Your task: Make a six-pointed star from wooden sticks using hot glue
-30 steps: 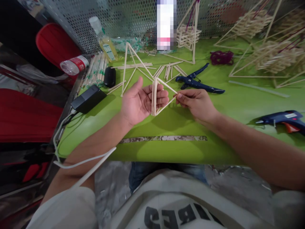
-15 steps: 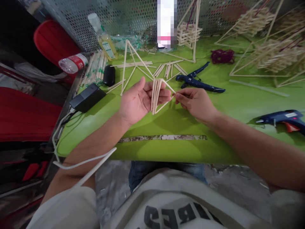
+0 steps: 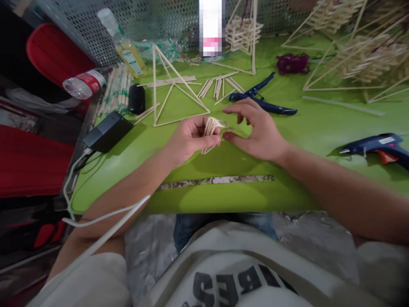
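A small stacked frame of thin wooden sticks (image 3: pixel 209 127) is pinched between the thumb and fingers of my left hand (image 3: pixel 187 143). The right side of this frame is smeared by motion. Just to its right is my right hand (image 3: pixel 260 132), open, thumb and fingers apart, with nothing I can make out held in it. Behind my left hand stands a pyramid frame of sticks (image 3: pixel 163 99). Loose short sticks (image 3: pixel 218 88) and dark blue cutting pliers (image 3: pixel 263 103) lie beyond my hands.
A blue glue gun (image 3: pixel 377 148) rests at the right, near a clear glue stick (image 3: pixel 343 105). Purple string (image 3: pixel 292 64) and finished stick structures (image 3: pixel 367 55) are at the back right. Left are a black adapter (image 3: pixel 108 131), a plastic bottle (image 3: pixel 84 84) and a yellow-liquid bottle (image 3: pixel 130 55).
My left hand has gone from an open palm under the stick frame to a pinch on it. My right fingers have let go of the frame's right corner and spread apart.
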A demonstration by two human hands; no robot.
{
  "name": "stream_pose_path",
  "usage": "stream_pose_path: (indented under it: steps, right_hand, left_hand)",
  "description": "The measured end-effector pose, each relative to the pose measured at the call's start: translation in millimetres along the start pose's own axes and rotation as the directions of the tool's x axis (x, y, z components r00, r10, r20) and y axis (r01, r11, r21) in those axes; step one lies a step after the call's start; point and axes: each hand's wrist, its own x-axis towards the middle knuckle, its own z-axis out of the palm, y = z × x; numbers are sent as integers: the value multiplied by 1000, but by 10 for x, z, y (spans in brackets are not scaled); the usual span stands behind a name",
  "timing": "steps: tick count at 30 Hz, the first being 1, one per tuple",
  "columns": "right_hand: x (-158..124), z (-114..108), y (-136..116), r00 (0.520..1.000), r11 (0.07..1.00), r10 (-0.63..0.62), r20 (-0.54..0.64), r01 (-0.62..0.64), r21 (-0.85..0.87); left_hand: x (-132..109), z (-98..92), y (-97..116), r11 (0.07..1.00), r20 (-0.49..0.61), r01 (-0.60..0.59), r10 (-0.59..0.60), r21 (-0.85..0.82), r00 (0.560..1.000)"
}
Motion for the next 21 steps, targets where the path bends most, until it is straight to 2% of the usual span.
stream_pose_path:
  steps: [3,6,10,14,21]
  right_hand:
    - [-34,58,0,996,997,-71,62,73,-32]
    - [-56,121,15,994,997,-45,102,52,-62]
    - [-51,169,50,996,998,-29,90,34,-62]
    - [-45,190,87,996,997,-47,69,51,-52]
    - [-66,210,101,993,994,-74,92,81,-76]
  left_hand:
    - [4,27,-38,993,-27,6,-3,114,1000]
    - [16,22,-80,984,-22,-7,11,177,1000]
    - [28,-29,-139,958,2,-33,34,285,999]
    - [0,-42,-140,881,-19,-64,83,469,996]
    - [-51,6,-133,798,-75,1,56,602,996]
